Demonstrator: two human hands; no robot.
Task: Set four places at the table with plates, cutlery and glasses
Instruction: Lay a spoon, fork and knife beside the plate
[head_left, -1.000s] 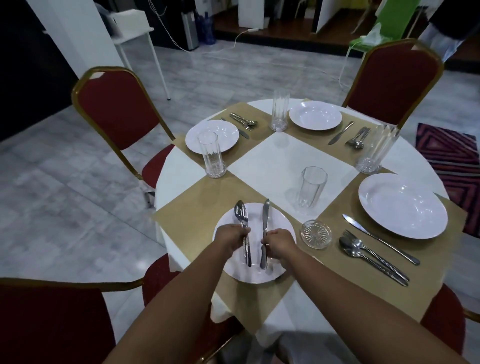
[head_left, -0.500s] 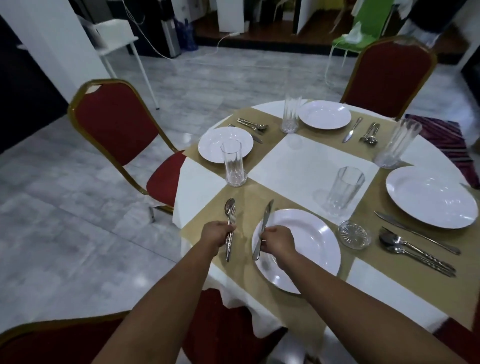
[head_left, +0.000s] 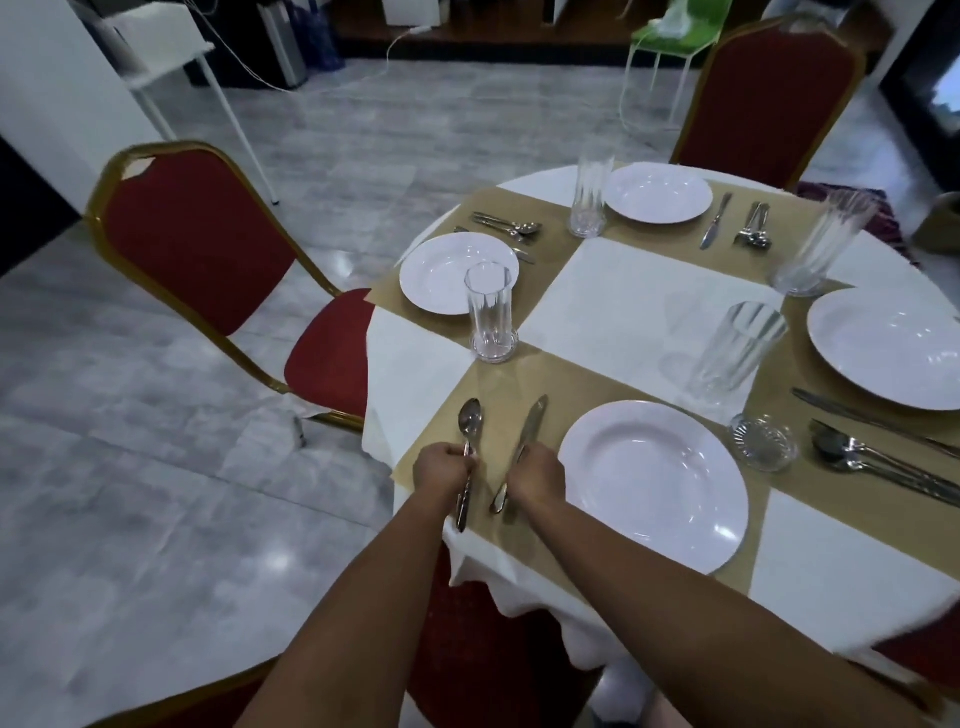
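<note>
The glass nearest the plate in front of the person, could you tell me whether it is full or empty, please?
Empty. The glass stands upright beside the plate, and the tablecloth shows clearly through its walls with no liquid line.

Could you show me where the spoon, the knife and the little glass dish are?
spoon (head_left: 470, 417), head view, on its bowl.
knife (head_left: 533, 422), head view, on its blade.
little glass dish (head_left: 763, 442), head view, on its ribbed centre.
</note>
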